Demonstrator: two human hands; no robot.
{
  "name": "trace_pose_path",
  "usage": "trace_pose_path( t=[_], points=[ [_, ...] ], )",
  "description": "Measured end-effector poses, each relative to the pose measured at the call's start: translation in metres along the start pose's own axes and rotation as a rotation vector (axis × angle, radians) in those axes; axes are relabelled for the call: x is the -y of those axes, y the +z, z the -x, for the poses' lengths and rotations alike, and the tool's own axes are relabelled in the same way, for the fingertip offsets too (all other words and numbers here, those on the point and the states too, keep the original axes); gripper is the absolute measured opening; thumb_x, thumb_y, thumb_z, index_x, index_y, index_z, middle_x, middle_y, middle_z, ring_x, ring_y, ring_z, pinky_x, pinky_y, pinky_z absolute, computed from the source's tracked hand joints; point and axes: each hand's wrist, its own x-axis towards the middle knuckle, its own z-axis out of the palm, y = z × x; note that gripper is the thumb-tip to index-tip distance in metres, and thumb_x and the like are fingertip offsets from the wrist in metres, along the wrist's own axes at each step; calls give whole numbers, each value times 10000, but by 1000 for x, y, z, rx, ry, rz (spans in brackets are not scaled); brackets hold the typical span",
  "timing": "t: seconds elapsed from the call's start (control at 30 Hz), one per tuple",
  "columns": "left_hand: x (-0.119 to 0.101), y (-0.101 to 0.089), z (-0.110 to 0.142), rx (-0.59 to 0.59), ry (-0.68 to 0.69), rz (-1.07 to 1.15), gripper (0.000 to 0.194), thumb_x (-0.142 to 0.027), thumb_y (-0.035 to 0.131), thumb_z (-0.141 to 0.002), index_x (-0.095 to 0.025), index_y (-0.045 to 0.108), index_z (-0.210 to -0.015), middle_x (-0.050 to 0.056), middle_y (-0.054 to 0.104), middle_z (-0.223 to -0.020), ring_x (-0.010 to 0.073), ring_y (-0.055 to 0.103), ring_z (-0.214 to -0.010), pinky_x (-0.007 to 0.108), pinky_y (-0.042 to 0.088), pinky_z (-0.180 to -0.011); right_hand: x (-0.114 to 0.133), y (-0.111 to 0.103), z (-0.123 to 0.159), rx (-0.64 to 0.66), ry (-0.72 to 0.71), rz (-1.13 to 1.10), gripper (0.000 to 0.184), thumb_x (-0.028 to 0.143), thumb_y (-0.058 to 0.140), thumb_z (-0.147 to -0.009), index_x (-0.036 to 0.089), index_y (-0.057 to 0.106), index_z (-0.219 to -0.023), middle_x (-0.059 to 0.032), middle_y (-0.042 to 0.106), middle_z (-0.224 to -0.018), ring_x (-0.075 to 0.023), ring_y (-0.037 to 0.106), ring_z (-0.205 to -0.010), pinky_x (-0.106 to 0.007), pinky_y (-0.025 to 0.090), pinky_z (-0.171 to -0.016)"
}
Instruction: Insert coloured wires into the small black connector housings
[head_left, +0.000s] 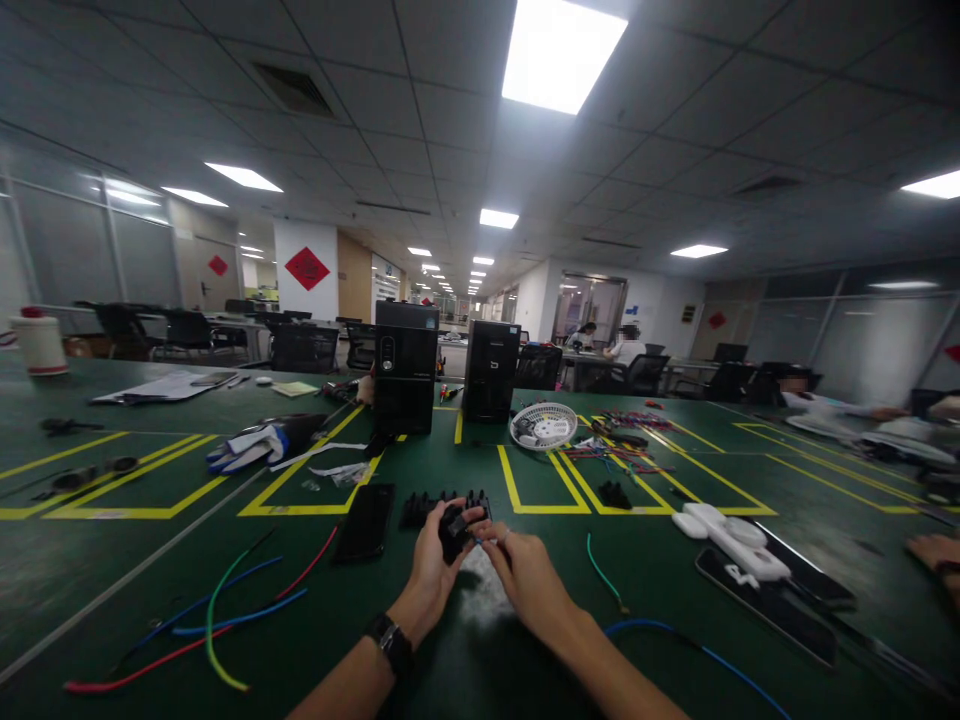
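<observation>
My left hand (pixel 433 560), with a black watch on its wrist, grips a small black block-shaped part (pixel 454 532) between thumb and fingers. At the right side of that part, my right hand (pixel 529 578) has its thumb and forefinger pinched together. A speck of blue shows at those fingertips, too small to name. Just behind the hands lies a row of black parts with upright tabs (pixel 420 508), partly covered by my left fingers. A black phone (pixel 365 522) rests to the left of my left hand.
Red, blue and green wires (pixel 225 600) lie at the left; a green wire (pixel 600 570) and a blue wire (pixel 675 630) are at the right. Two black computer cases (pixel 405 370) stand behind. A white basket (pixel 544 427) and white device (pixel 731 540) sit rightward. Another person's hand (pixel 934 550) shows.
</observation>
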Motion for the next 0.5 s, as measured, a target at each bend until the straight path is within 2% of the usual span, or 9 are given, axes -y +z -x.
trace_pose_path(
  t=[0.13,0.23,0.33,0.5],
  points=[
    [1,0,-1,-18,-14,-48,270,-326,500,-857,-131,578,-1026,134,717,-890,199,688,-776,313,527,-711,2,-2,2,13,30,94,283,205,434,-923,226,562,-1175,-54,691,-1033,-203,660,-915,-276,464,-799],
    [0,3,2,-64,-24,-93,241,-287,467,-872,-129,593,-1004,116,720,-848,189,686,-741,307,533,-678,2,-1,6,13,-17,133,343,194,454,-913,232,517,-1248,-52,693,-1038,-196,666,-893,-262,467,-781],
    [-2,5,5,-94,-18,-140,238,-248,429,-883,-130,597,-1004,110,721,-832,192,689,-734,301,533,-647,1,1,8,33,-101,152,326,185,444,-917,226,554,-1221,-58,689,-1064,-185,658,-930,-246,461,-804],
    [-3,6,7,-51,-40,-214,263,-270,423,-878,-142,604,-1019,117,720,-875,219,695,-726,314,530,-618,-1,2,9,53,-147,194,298,204,442,-913,218,594,-1169,-57,697,-1045,-177,657,-924,-236,461,-793]
  ],
)
